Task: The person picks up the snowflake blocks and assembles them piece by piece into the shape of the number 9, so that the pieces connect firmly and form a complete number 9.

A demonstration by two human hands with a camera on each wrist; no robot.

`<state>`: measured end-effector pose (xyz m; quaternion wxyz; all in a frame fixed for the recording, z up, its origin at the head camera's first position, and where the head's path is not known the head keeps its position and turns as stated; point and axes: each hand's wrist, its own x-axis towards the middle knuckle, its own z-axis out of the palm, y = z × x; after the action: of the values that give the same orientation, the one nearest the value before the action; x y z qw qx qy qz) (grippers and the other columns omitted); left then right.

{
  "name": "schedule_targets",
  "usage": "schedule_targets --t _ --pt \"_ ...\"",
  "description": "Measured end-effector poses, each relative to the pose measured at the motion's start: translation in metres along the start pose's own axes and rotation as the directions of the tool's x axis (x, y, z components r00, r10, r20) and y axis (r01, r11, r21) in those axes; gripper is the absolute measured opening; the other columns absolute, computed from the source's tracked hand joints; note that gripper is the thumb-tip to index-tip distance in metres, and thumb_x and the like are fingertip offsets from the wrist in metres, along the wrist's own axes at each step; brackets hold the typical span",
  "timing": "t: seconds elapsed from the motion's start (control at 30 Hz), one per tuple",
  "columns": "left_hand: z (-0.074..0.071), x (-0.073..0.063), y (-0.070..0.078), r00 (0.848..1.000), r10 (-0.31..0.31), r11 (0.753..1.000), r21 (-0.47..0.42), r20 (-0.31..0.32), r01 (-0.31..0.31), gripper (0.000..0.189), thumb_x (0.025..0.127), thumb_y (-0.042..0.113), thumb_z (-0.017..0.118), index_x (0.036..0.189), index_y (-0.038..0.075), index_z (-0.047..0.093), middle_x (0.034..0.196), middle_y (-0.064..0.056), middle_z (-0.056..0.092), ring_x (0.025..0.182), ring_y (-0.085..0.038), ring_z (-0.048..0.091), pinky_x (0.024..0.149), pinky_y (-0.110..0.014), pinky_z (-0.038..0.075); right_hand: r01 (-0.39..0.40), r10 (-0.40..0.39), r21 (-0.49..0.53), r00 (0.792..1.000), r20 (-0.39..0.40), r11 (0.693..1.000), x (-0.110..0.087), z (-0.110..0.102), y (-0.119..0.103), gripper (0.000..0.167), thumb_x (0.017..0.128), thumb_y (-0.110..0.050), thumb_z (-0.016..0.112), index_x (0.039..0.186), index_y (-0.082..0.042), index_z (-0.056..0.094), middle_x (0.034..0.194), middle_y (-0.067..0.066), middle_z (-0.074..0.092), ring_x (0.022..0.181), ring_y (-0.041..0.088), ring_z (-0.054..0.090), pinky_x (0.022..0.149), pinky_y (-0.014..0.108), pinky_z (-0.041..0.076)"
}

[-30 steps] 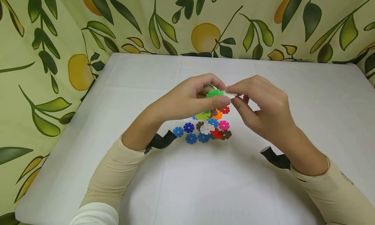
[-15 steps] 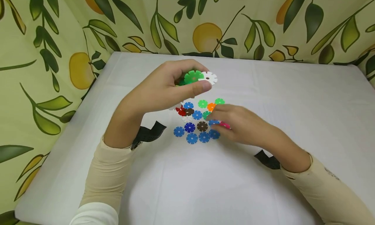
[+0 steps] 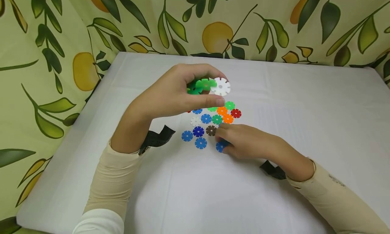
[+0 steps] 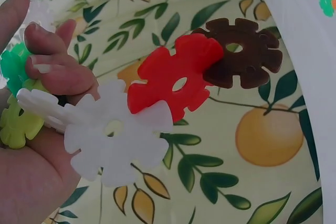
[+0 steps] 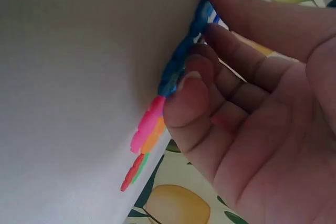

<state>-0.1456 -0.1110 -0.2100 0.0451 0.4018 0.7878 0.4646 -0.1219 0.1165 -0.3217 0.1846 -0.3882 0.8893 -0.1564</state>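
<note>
My left hand (image 3: 179,91) is raised above the table, its thumb and fingers curled round a chain of notched plastic interlocking discs. A white disc (image 3: 220,86) sits at the chain's near end, slotted to a green disc (image 3: 208,84). The left wrist view shows a white disc (image 4: 97,148), a red disc (image 4: 157,74) and a brown disc (image 4: 252,66) joined beyond the fingers. My right hand (image 3: 248,141) is low at the right front of the loose discs. Its thumb and curled fingertips are at a blue disc (image 5: 201,18), partly hidden by the hand.
Loose discs lie spread on the white table (image 3: 189,190), among them a dark blue disc (image 3: 198,131), a brown disc (image 3: 211,130), an orange disc (image 3: 228,118) and a red disc (image 3: 236,113). A leaf-patterned curtain (image 3: 213,17) borders the back and left.
The hands have parted. My left hand moved left with the chain; my right hand let go of it and came down to the discs. Blue discs at the front have shifted.
</note>
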Motion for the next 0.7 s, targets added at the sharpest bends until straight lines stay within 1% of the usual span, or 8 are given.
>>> schedule_targets --t 0.13,0.3,0.4,0.47,0.53,0.57,0.6,0.7 --pt "0.001 0.000 -0.002 0.999 0.042 0.998 0.044 0.026 -0.043 0.039 0.086 0.019 0.083 0.120 0.008 0.070 0.093 0.004 0.066 0.077 -0.011 0.057 0.066 -0.029 0.050 -0.002 0.000 0.048 0.999 0.043 0.999 -0.002 -0.003 -0.001 0.024 0.084 -0.011 0.082 0.096 -0.015 0.061 0.080 -0.006 0.054 0.076 0.012 0.054 0.069 0.029 0.051" --pt "0.003 0.000 -0.004 0.987 0.134 0.987 0.077 0.084 -0.140 0.039 0.087 0.019 0.081 0.122 0.007 0.071 0.104 0.007 0.070 0.082 -0.005 0.062 0.072 -0.028 0.054 0.090 -0.096 0.115 0.994 0.047 0.989 -0.005 -0.006 -0.001 0.020 0.085 -0.010 0.081 0.097 -0.014 0.065 0.073 -0.011 0.054 0.066 0.006 0.052 0.063 0.025 0.049" --pt "0.004 0.000 -0.004 0.981 0.167 0.979 0.105 0.096 -0.177 0.037 0.087 0.020 0.081 0.121 0.007 0.071 0.109 0.006 0.070 0.084 -0.002 0.062 0.073 -0.026 0.054 0.179 -0.176 0.123 0.984 -0.029 0.976 -0.008 -0.011 0.000 0.011 0.088 -0.011 0.078 0.088 -0.015 0.068 0.068 -0.014 0.049 0.060 0.002 0.047 0.057 0.022 0.044" --pt "0.004 0.000 -0.004 0.980 0.172 0.975 0.123 0.098 -0.184 0.037 0.088 0.020 0.080 0.121 0.007 0.071 0.111 0.006 0.070 0.085 -0.001 0.061 0.073 -0.025 0.054 0.243 -0.229 0.116 0.965 -0.125 0.963 -0.011 -0.017 0.001 0.012 0.089 -0.009 0.077 0.083 -0.016 0.068 0.066 -0.015 0.047 0.058 0.001 0.044 0.054 0.022 0.042" --pt "0.004 0.000 -0.003 0.979 0.177 0.973 0.134 0.101 -0.190 0.036 0.089 0.020 0.079 0.121 0.007 0.071 0.109 0.006 0.070 0.084 -0.001 0.061 0.072 -0.025 0.053 0.302 -0.266 0.115 0.931 -0.250 0.946 -0.015 -0.023 0.002 0.015 0.091 -0.005 0.074 0.083 -0.015 0.066 0.067 -0.015 0.047 0.058 0.001 0.044 0.054 0.021 0.041" --pt "0.004 0.000 -0.003 0.978 0.180 0.971 0.139 0.101 -0.193 0.035 0.089 0.020 0.079 0.121 0.006 0.071 0.108 0.006 0.070 0.083 -0.001 0.061 0.072 -0.025 0.053 0.330 -0.281 0.114 0.906 -0.318 0.937 -0.018 -0.027 0.001 0.015 0.091 -0.002 0.072 0.085 -0.014 0.066 0.069 -0.016 0.050 0.059 0.001 0.046 0.054 0.021 0.042" --pt "0.004 0.000 -0.003 0.978 0.182 0.970 0.143 0.102 -0.195 0.035 0.090 0.020 0.078 0.121 0.006 0.070 0.105 0.006 0.070 0.082 -0.001 0.060 0.072 -0.025 0.053 0.359 -0.293 0.111 0.875 -0.386 0.927 -0.020 -0.031 0.001 0.014 0.091 0.000 0.071 0.089 -0.013 0.066 0.072 -0.015 0.053 0.061 0.001 0.049 0.056 0.020 0.044" --pt "0.005 0.000 -0.002 0.979 0.175 0.969 0.160 0.101 -0.190 0.034 0.092 0.021 0.076 0.122 0.006 0.068 0.095 0.008 0.067 0.076 -0.003 0.057 0.068 -0.026 0.051 0.424 -0.311 0.077 0.765 -0.563 0.902 -0.029 -0.043 -0.002 0.006 0.096 -0.001 0.066 0.095 -0.007 0.063 0.078 -0.010 0.060 0.065 0.005 0.055 0.061 0.018 0.048"
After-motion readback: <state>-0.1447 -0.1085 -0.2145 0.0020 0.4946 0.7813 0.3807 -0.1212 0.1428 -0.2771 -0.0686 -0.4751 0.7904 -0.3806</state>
